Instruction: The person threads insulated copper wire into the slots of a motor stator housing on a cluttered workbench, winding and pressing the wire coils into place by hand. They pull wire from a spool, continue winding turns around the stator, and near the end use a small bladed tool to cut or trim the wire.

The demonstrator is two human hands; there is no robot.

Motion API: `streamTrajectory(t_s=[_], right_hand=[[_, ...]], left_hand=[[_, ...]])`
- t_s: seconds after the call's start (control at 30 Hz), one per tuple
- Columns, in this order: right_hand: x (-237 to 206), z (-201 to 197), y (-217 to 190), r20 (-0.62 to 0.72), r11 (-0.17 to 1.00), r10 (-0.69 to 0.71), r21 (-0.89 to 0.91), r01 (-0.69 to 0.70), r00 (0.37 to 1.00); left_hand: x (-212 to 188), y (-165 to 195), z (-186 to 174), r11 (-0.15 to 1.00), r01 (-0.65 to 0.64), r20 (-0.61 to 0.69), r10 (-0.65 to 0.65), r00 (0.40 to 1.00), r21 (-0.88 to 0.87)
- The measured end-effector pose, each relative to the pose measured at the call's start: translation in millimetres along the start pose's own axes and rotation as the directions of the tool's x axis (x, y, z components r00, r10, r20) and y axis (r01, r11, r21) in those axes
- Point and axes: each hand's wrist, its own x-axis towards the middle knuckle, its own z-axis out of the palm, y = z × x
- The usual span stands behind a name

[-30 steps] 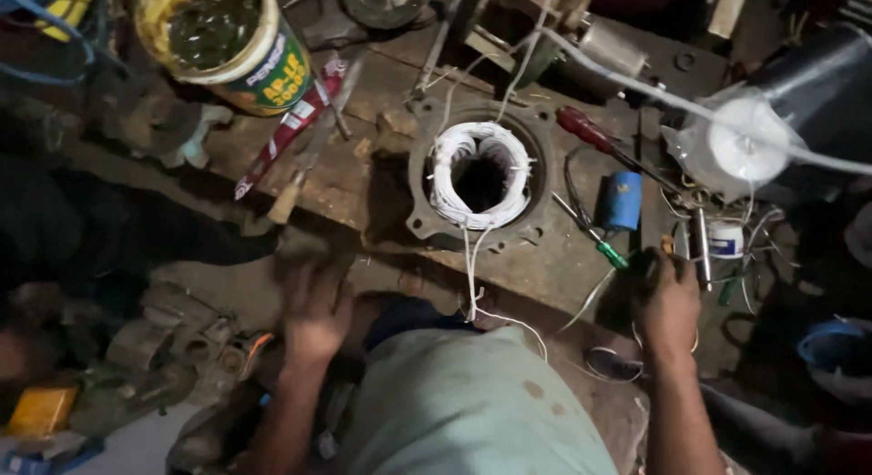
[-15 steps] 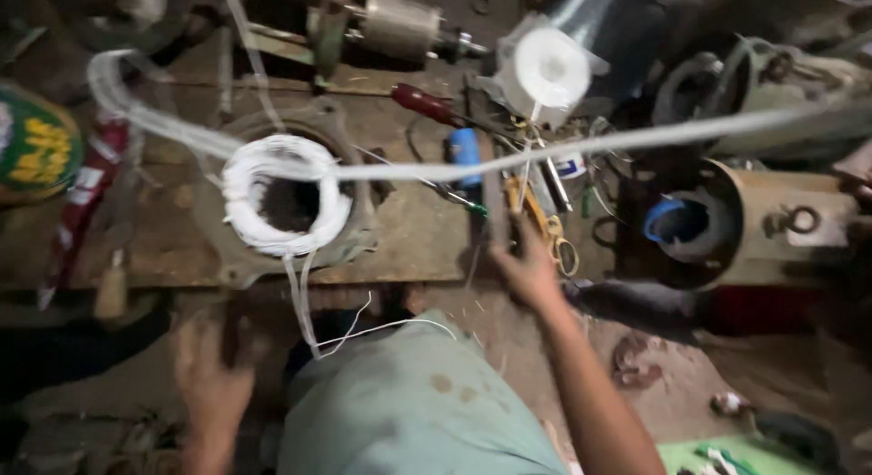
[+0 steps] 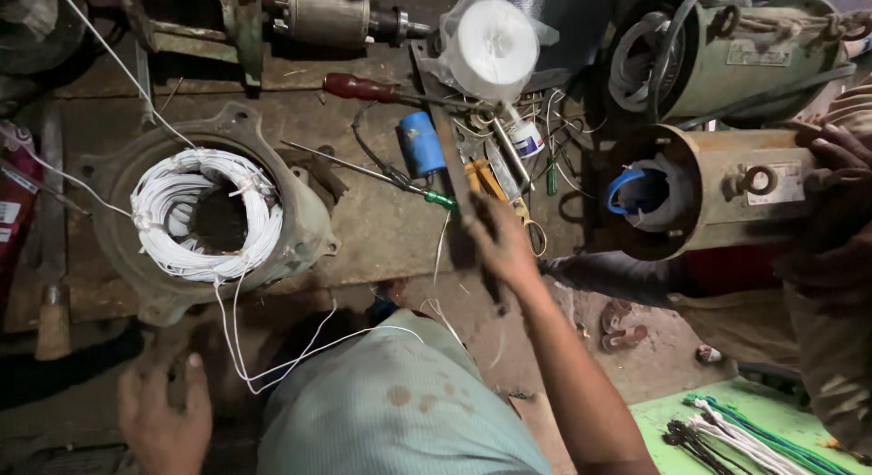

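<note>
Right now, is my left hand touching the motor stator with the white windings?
Apart. Head view shows the left hand below the stator, bare floor between.

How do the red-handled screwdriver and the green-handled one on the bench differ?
The red-handled screwdriver lies near the bench's far edge; the green-handled screwdriver lies mid-bench, close to the right hand. The red handle looks long and thick, the green one short and slim. Red lies almost level across the picture, green slants. Both lie flat, unheld.
</note>
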Motion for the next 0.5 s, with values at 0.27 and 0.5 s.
streamTrajectory(t_s=[0.27,0.5], right_hand=[[1,-20,20,-0.205,0.935,-0.176,-0.341,0.099,0.963],[46,-51,5,-0.506,0.873,-0.217,-0.483,-0.066,0.834]], left_hand=[[-13,-5,1,0.99,0.097,0.007,-0.097,0.995,-0.098],[-6,-5,-5,1.0,0.023,-0.031,-0.023,0.999,-0.004]])
